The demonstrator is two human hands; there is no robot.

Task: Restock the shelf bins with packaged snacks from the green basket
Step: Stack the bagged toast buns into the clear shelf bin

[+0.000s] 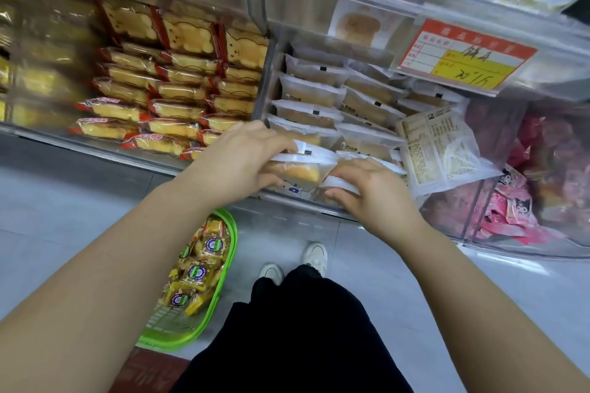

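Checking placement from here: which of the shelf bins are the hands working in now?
The middle bin, with frosted white cake packets. Left hand and right hand each grip a packet at its front edge; the bear-cake bin and pink-packet bin are untouched.

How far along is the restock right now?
Done: the middle bin already holds rows of frosted packs. In hand: the left hand and right hand each grip a frosted pack at that bin's front. Left: the green basket on the floor holds yellow snacks.
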